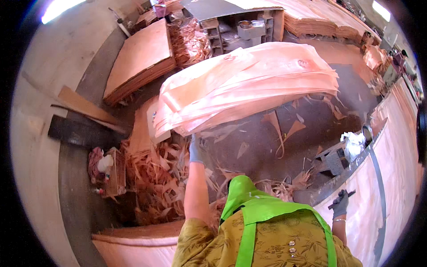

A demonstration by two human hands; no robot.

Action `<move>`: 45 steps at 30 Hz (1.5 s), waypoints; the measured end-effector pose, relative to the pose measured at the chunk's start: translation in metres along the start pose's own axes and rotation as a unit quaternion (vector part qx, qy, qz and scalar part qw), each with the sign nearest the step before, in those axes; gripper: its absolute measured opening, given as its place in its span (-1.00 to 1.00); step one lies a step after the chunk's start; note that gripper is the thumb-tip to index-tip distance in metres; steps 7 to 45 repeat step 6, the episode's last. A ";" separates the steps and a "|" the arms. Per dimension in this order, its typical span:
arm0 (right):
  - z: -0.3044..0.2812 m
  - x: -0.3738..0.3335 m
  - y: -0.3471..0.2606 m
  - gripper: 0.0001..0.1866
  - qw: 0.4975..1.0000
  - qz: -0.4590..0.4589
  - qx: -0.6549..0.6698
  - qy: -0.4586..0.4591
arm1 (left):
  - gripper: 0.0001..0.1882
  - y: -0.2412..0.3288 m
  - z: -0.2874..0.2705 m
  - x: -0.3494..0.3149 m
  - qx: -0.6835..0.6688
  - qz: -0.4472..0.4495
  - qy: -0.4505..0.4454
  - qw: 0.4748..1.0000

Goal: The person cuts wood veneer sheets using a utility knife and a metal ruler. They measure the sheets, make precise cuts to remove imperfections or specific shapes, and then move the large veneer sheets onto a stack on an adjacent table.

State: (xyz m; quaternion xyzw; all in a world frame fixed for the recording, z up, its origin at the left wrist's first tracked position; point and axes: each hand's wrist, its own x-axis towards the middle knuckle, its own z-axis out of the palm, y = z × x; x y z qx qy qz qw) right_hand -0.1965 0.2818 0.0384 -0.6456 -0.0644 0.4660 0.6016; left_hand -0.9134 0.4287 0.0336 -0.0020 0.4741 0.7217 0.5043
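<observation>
A thick pile of thin, pinkish wood veneer sheets [249,84] lies in front of me, its edges wavy and ragged. My left hand [195,150], in a grey glove, reaches out to the pile's near left corner. Its fingers close at the edge of a veneer sheet, with the fingertips partly hidden. Off to the right, my right hand [340,205], also gloved, is closed around a slim dark tool [351,194] whose exact kind I cannot make out. That hand is over a broad pale veneer surface [356,218], well apart from the pile.
Torn veneer scraps [162,182] heap up at the left. A crate [116,171] with small items stands beside them. Another veneer stack [140,55] sits at the far left. Grey hollow block [332,163] and white plastic bag [354,145] are at the right. Strips litter the dark floor [262,147].
</observation>
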 end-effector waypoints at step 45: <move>-0.025 -0.080 0.029 -0.77 0.976 -0.030 0.049 0.208 | -0.40 0.055 0.056 0.144 -0.899 -0.157 0.081 0.401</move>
